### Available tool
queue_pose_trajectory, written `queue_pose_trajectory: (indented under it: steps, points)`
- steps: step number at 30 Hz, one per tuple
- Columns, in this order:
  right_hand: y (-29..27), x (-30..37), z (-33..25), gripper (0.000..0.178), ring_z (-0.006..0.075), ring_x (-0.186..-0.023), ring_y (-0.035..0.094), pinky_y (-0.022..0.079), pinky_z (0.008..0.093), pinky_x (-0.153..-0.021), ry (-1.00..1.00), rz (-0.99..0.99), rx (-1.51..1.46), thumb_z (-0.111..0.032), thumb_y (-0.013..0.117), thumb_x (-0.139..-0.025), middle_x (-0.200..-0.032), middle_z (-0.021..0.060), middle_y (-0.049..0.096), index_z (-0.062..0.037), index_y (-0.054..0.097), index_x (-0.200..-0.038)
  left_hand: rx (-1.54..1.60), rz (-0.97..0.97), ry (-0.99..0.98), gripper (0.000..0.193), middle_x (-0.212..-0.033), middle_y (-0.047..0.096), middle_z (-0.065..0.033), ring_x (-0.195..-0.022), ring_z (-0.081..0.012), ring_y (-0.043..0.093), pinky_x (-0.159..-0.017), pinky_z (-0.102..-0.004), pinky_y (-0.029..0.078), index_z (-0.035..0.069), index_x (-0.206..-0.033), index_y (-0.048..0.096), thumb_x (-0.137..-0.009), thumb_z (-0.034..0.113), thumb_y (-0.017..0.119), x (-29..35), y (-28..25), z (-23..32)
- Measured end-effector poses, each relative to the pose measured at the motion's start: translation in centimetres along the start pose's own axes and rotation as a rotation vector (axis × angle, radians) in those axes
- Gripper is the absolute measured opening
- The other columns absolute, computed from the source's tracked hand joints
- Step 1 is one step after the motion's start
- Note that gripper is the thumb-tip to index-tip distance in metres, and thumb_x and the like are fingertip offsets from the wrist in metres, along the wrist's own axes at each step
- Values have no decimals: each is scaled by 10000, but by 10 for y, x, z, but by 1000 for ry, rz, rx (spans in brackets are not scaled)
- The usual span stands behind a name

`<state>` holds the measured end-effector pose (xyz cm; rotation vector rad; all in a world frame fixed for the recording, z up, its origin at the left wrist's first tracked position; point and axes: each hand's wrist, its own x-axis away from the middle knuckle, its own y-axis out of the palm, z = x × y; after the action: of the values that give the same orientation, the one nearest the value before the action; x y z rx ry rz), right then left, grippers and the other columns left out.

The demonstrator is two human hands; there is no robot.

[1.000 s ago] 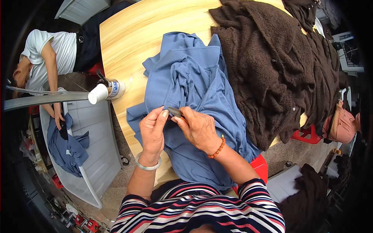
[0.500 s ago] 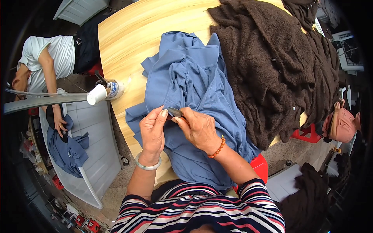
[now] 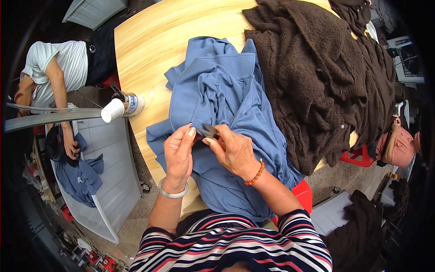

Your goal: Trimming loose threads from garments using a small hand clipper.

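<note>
A blue garment point(image 3: 244, 115) lies rumpled over the near part of the wooden table and hangs toward my lap. My left hand point(image 3: 179, 147) pinches a bit of its cloth between thumb and forefinger. In my right hand point(image 3: 232, 150) are small thread snips point(image 3: 208, 131), their grey blades parted and pointing left at the pinched cloth. A pale bangle circles my left wrist, and an orange bead bracelet sits on the right one. My fingers hide the exact bit of cloth held.
Dark brown knit garments point(image 3: 312, 77) are heaped on the table's point(image 3: 149, 45) right. At its left edge lie a white cup point(image 3: 113, 110) and a jar point(image 3: 134, 104). A co-worker point(image 3: 61, 72) handles blue cloth over a grey bin point(image 3: 111, 167). A red stool point(image 3: 302, 195) stands beside me.
My right hand and the snips have shifted slightly right, away from the left fingertips, and the blades have spread. My left hand stays put. The co-worker's hand at the bin moved a little.
</note>
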<state>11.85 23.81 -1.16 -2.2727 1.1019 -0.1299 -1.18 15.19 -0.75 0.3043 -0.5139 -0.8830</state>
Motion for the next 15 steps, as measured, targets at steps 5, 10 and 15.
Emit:
queue_pose_trajectory:
  steps: [5, 10, 15]
  points:
    - [2, 0, 1, 252, 286, -532, 603, 448, 372, -483, -24, -18, 43, -248, 701, -888, -633, 98, 600, -55, 564, -974, -151, 10, 62, 233, -985, 689, -44, -865, -75, 611, -824, -224, 481, -59, -1153, 643, -985, 85, 569, 1, -6, -9]
    - [-6, 1, 3, 223, 261, -519, 603, 438, 356, -479, 53, 21, -27, -209, 701, -891, -619, 98, 583, -48, 564, -962, -106, 9, 49, 212, -993, 682, -38, -877, -77, 603, -839, -226, 472, -43, -1136, 644, -988, 85, 562, 1, -2, -5]
    - [-27, -6, 31, 206, 79, -564, 378, 337, 257, -506, 283, 314, -183, -194, 655, -943, -629, -8, 417, -21, 544, -925, 88, 37, 329, 258, -1144, 621, -92, -1091, -177, 574, -976, -343, 429, 0, -1213, 568, -976, 96, 533, 3, -21, 23]
